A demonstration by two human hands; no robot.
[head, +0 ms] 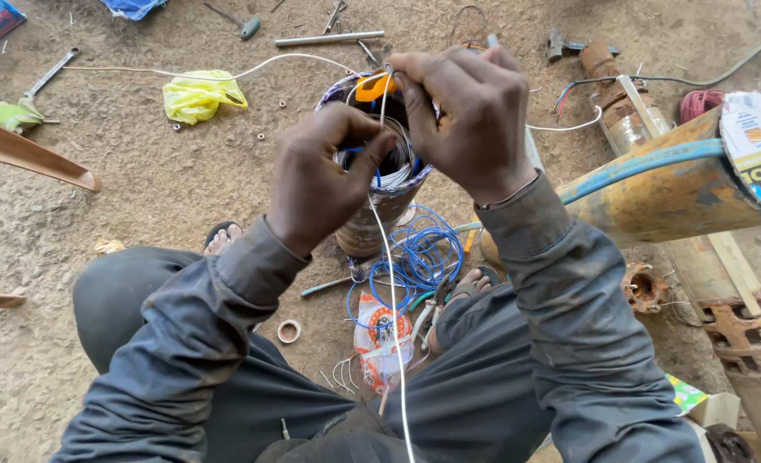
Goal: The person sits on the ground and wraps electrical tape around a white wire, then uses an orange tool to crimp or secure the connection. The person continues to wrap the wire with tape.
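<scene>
Left hand (325, 176): centre of frame, thumb and fingers pinched on the rim of the upright cylindrical wound metal motor core (379, 176).
Right hand (471, 111): upper centre, fingertips pressed together, pinching the thin white wire (395, 317) beside an orange plastic piece (373, 86).
Wire: runs down to the bottom centre.
Blue wire coil (419, 253): on the ground below the core.

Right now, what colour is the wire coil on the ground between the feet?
Blue wire coil, clearest in the head view.

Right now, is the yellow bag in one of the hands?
No, the yellow bag lies on the ground, apart from both the left hand and the right hand, which work at the winding.
</scene>
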